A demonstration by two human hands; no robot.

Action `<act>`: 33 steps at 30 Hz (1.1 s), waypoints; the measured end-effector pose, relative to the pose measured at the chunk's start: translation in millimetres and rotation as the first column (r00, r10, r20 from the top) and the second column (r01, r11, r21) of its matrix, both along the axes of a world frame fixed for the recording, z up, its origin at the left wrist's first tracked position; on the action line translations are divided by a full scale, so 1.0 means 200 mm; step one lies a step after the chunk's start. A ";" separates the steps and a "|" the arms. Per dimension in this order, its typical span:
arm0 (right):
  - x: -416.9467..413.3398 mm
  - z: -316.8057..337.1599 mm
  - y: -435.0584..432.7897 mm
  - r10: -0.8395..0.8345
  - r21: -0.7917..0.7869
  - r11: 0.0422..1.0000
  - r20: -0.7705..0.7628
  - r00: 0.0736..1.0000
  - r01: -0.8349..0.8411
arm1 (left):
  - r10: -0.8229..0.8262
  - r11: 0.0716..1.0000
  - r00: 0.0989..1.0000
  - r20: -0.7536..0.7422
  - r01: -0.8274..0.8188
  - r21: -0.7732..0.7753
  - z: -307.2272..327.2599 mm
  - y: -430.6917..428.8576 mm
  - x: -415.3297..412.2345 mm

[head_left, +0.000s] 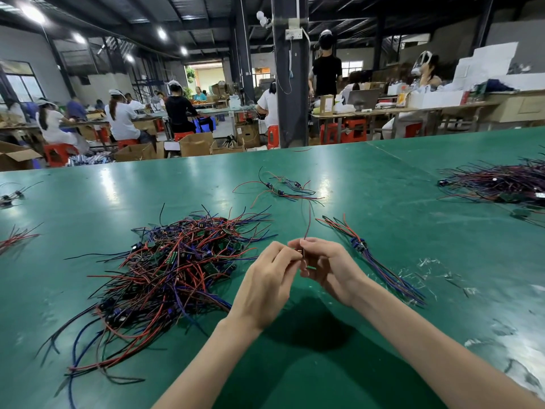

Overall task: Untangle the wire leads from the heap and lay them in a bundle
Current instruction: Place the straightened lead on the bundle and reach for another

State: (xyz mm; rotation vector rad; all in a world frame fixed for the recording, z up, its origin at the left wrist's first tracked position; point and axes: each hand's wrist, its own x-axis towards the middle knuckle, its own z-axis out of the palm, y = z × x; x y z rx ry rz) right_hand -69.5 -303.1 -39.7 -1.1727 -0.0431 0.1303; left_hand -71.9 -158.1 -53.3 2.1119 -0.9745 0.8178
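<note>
A tangled heap of red, blue and black wire leads (174,267) with small green boards lies on the green table (295,364), left of my hands. My left hand (269,286) and my right hand (327,265) meet above the table, both pinching one wire lead (307,222) whose red and dark wires stand upward from my fingertips. A small bundle of straightened leads (374,258) lies just right of my right hand, running diagonally toward the near right.
A few loose leads (283,188) lie farther back at the centre. A large pile of leads (507,181) sits at the far right, smaller bits (14,237) at the left edge. Plastic scraps (436,273) litter the right side. People work at benches behind the table.
</note>
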 end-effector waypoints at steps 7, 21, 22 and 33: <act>0.01 0.02 -0.04 -0.060 0.071 0.996 0.012 0.998 0.059 | 0.015 0.978 0.946 -0.325 -0.081 -0.190 -0.04 -0.03 -0.01; 0.05 0.01 -0.07 -0.061 0.296 0.952 -0.070 0.996 0.080 | 0.127 0.989 0.973 -0.191 -0.140 -0.057 -0.04 0.01 0.00; 0.05 0.00 -0.07 -0.070 0.324 0.942 -0.063 0.996 0.087 | 0.123 0.990 0.973 -0.197 -0.134 -0.040 -0.04 0.01 0.00; 0.08 0.01 -0.11 -0.104 0.480 0.870 -0.055 0.993 0.118 | -0.080 0.983 0.783 -0.617 -0.041 -0.179 -0.04 -0.03 -0.02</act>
